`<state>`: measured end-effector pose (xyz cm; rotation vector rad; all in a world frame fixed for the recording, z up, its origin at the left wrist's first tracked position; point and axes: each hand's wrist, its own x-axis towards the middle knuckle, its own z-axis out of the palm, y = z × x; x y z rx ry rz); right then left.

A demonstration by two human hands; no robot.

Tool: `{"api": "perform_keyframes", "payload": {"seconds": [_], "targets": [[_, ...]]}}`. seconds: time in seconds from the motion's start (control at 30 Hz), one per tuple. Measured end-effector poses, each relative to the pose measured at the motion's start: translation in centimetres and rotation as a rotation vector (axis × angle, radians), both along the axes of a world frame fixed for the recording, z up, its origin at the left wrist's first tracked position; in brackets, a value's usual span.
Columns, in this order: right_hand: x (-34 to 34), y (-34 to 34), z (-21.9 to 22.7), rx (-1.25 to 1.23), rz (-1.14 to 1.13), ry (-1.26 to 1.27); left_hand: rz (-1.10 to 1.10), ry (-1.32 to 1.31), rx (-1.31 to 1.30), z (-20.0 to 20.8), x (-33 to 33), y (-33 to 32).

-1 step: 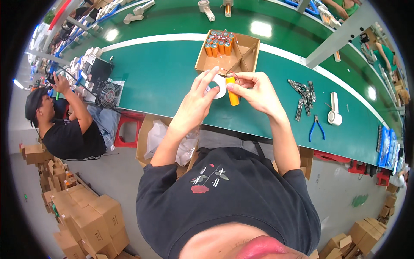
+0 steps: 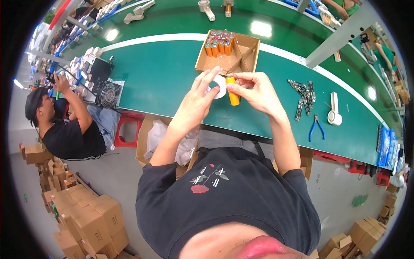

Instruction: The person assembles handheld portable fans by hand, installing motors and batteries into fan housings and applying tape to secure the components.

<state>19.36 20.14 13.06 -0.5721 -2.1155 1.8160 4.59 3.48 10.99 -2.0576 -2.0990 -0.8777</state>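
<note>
My right hand (image 2: 254, 90) pinches a yellow cylindrical battery (image 2: 233, 93) between thumb and fingers, with thin wires at its upper end. Close on its left, my left hand (image 2: 200, 96) is closed on a white ring-shaped piece (image 2: 221, 87), partly covered by the fingers. Ring and battery are side by side, above the near part of the green bench. Just beyond both hands stands an open cardboard box (image 2: 245, 43). Several orange batteries (image 2: 218, 46) with wires stand upright in its left part.
On the bench at right lie a pile of narrow circuit boards (image 2: 305, 97), blue-handled pliers (image 2: 317, 128) and a white housing with a handle (image 2: 334, 113). A metal post (image 2: 334, 39) rises behind. A co-worker (image 2: 69, 121) sits at left, near a black fan unit (image 2: 108, 94).
</note>
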Motion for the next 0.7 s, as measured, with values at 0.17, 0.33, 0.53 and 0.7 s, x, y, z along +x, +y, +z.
{"api": "perform_keyframes", "payload": {"seconds": [0.17,0.33,0.53,0.7], "targets": [[0.3,0.1,0.0,0.126,0.023,-0.043,-0.023,0.096,-0.080,0.7,-0.4,0.0],[0.0,0.8,-0.2,0.117,0.112,-0.125,-0.024,0.247,-0.086,0.5,-0.5,0.2],[-0.9,1.7,-2.2,-0.005,-0.090,0.025,0.180,-0.076,0.012,-2.6,2.3,0.5],[-2.0,1.1,-2.6,-0.065,-0.257,0.135,0.291,-0.314,0.089,-3.6,4.0,1.4]]}}
